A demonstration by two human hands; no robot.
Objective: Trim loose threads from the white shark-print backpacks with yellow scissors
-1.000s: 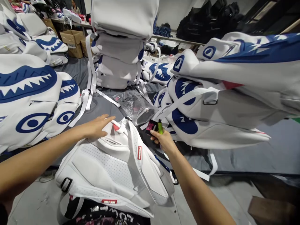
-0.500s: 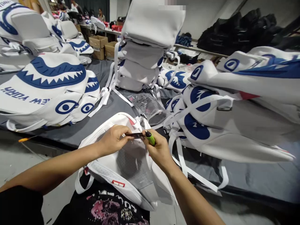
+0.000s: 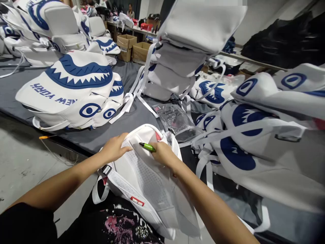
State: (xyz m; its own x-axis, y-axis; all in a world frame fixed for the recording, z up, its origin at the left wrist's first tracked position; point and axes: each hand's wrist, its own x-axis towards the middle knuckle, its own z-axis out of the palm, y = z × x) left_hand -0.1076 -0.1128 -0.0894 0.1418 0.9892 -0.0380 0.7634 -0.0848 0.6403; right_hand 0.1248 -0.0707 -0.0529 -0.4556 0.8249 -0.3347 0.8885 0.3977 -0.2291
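Right hand (image 3: 164, 154) closed round a green-and-black tool (image 3: 147, 146), I have my left hand (image 3: 114, 148), thumb apart from fingers, at the edge of the white backpack (image 3: 149, 179) tilted across my lap (image 3: 122, 222) beside the grey table (image 3: 138, 117).

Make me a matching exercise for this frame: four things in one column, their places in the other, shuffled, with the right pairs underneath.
Things
1. Green tool
2. Left hand
3. Clear plastic bag
4. Cardboard boxes

Places
A. In the background, left of the tall backpack stack in the picture
B. At the left edge of the nearest white backpack
C. In the right hand
D. On the grey table covering, beyond the nearest backpack

Right pairs: 1-C, 2-B, 3-D, 4-A
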